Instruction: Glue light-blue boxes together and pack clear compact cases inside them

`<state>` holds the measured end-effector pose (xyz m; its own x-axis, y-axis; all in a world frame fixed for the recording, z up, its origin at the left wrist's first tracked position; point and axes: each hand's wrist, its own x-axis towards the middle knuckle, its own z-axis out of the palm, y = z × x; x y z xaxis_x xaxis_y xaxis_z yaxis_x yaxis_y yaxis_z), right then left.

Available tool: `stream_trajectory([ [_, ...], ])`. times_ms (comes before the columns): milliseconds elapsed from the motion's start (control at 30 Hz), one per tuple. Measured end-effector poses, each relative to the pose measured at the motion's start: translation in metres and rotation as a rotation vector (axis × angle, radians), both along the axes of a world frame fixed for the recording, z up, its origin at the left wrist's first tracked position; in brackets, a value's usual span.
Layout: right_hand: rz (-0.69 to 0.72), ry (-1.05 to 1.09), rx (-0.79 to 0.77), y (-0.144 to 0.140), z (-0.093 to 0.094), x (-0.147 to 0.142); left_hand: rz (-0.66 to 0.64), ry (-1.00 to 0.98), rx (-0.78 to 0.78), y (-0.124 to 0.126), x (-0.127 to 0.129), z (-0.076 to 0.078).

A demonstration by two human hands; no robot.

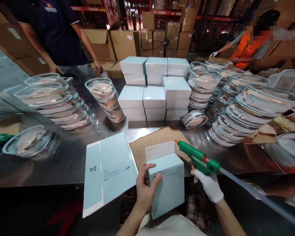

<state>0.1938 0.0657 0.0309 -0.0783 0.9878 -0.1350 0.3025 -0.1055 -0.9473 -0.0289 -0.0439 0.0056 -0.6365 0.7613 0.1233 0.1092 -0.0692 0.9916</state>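
A steel worktable [64,164] fills the foreground of a warehouse stacked with brown cartons [125,41]. At its centre stands a block of finished pale-blue boxes [154,88], several layers high, flanked on both sides by leaning stacks of clear lidded bowls [238,111] — more of them on the left [54,101] and a shorter stack [107,98] just beside the boxes. A flattened pale-blue carton blank [108,170] lies on the near edge of the table, beside a sheet of brown cardboard [162,137].

Nearest the camera, over the table's near edge, the left hand [146,188] is closed around the left side of a partly folded pale-blue box [168,183], thumb across its front face, the top flap [159,150] standing open. The right hand [208,185], in a white glove, is wrapped tight around the grip of a green glue gun [199,159] — its orange nozzle points at the open flap, just short of touching it, and a clear glue stick [260,196] trails out behind.

Across the table, a person in a dark shirt [56,29] rests both hands on its far edge; another in orange [245,49] works at the far right.
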Motion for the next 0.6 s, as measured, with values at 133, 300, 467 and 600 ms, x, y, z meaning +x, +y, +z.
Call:
stream_trajectory([
  [133, 0.096, 0.058, -0.246, 0.044, -0.009, -0.016, 0.008, -0.024, 0.035, 0.0, -0.007, 0.009],
  [300, -0.006, -0.121, -0.14, 0.067, 0.007, -0.008, 0.023, -0.101, 0.071, -0.004, -0.018, 0.015],
  [467, 0.312, 0.128, -0.022, 0.051, 0.04, -0.039, -0.091, -0.14, 0.079, -0.002, -0.016, 0.015],
  [600, 0.638, 0.254, -0.06, 0.049, 0.048, -0.057, -0.093, -0.223, 0.138, 0.005, -0.015, 0.011],
])
